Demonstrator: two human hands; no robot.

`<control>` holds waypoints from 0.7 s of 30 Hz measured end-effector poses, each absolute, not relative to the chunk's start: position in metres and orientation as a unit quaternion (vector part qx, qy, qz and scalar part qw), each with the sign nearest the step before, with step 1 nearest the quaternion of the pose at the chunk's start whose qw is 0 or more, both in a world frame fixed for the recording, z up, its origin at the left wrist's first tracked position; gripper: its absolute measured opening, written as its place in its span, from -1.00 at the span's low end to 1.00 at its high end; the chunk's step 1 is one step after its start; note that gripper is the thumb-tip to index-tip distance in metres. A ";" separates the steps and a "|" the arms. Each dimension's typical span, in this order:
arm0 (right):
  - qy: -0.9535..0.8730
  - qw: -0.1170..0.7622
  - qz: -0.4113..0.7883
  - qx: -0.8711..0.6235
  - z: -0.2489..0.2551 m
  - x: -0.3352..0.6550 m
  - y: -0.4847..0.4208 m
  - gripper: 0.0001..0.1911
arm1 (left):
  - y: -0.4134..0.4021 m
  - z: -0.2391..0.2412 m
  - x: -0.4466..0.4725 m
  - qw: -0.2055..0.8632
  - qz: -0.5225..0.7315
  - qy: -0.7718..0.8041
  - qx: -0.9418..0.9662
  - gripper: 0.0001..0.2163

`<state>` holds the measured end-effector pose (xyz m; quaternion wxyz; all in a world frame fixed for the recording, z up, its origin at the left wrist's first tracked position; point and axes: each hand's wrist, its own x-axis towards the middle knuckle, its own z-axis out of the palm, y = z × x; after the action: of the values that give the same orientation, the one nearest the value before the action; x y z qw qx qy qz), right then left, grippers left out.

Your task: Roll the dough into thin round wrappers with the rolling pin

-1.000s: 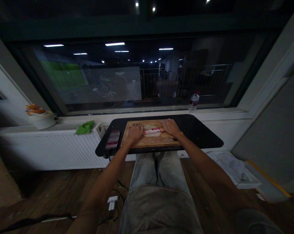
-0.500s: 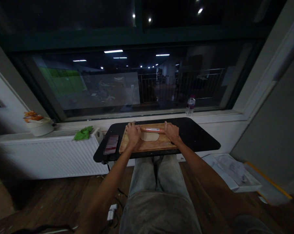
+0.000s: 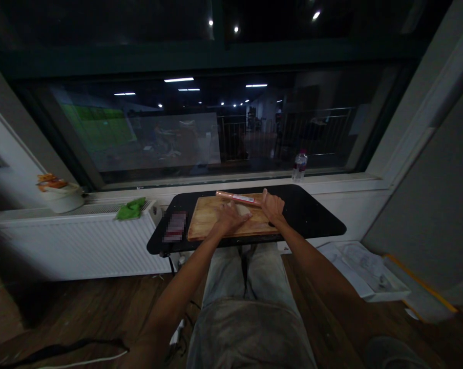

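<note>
Our left hand (image 3: pixel 230 218) lies open and flat on the dough (image 3: pixel 242 209) mid-board, while our right hand (image 3: pixel 273 206) closes round the rolling pin (image 3: pixel 235 197) — resting along the cutting board's (image 3: pixel 204 226) far edge.

Office-type interior at night: large window (image 3: pixel 216 128) reflecting ceiling strip lights (image 3: pixel 178 80), white radiator (image 3: pixel 74 241) beneath the sill (image 3: pixel 331 180), small black table (image 3: pixel 312 215), wood-plank floor (image 3: pixel 81 307).

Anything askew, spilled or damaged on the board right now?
Nothing spilled or damaged. Only oddity: the rolling pin lies slightly slanted along the far edge of the cutting board, its right end in the right hand. The left hand lies flat mid-board.
</note>
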<state>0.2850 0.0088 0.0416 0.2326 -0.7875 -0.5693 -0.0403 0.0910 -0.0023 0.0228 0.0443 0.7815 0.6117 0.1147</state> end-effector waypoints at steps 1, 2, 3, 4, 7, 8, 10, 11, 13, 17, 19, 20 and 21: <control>-0.570 0.232 -0.038 -0.788 0.043 0.285 0.008 -0.25 | 0.001 0.024 0.088 0.047 0.114 0.599 0.791 0.05; -0.572 0.232 -0.034 -0.786 0.044 0.285 0.006 -0.27 | 0.006 0.026 0.084 0.053 0.111 0.583 0.803 0.04; -0.576 0.231 -0.029 -0.784 0.045 0.286 0.005 -0.30 | 0.011 0.028 0.079 0.064 0.106 0.562 0.818 0.02; -0.580 0.230 -0.024 -0.781 0.047 0.286 0.004 -0.33 | 0.017 0.030 0.072 0.078 0.096 0.543 0.830 0.00; -0.585 0.230 -0.013 -0.777 0.051 0.286 0.000 -0.34 | 0.034 0.037 0.052 0.154 0.046 0.444 0.882 -0.07; -0.583 0.230 -0.010 -0.779 0.053 0.286 -0.001 -0.33 | 0.037 0.038 0.047 0.172 0.042 0.421 0.889 -0.07; -0.577 0.231 -0.010 -0.783 0.054 0.285 -0.002 -0.30 | 0.039 0.035 0.041 0.175 0.048 0.407 0.895 -0.07; -0.575 0.230 -0.012 -0.785 0.055 0.284 -0.003 -0.30 | 0.038 0.032 0.041 0.161 0.050 0.418 0.893 -0.06; -0.575 0.227 -0.017 -0.786 0.055 0.284 -0.003 -0.29 | 0.034 0.024 0.042 0.123 0.053 0.447 0.885 -0.05; -0.582 0.222 -0.019 -0.782 0.054 0.285 -0.002 -0.25 | 0.037 0.017 0.039 0.149 0.085 0.417 0.893 -0.05; -0.585 0.223 -0.016 -0.780 0.051 0.286 0.000 -0.24 | 0.044 0.019 0.033 0.202 0.105 0.360 0.905 0.01; -0.584 0.225 -0.018 -0.780 0.049 0.287 0.002 -0.23 | 0.048 0.020 0.030 0.222 0.110 0.336 0.908 0.03; -0.582 0.228 -0.023 -0.780 0.047 0.287 0.004 -0.23 | 0.051 0.020 0.028 0.236 0.114 0.321 0.910 0.05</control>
<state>0.2871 0.0035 0.0471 0.2279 -0.7805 -0.5817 -0.0228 0.0278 0.0514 0.0204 0.2358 0.9103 0.3208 0.1136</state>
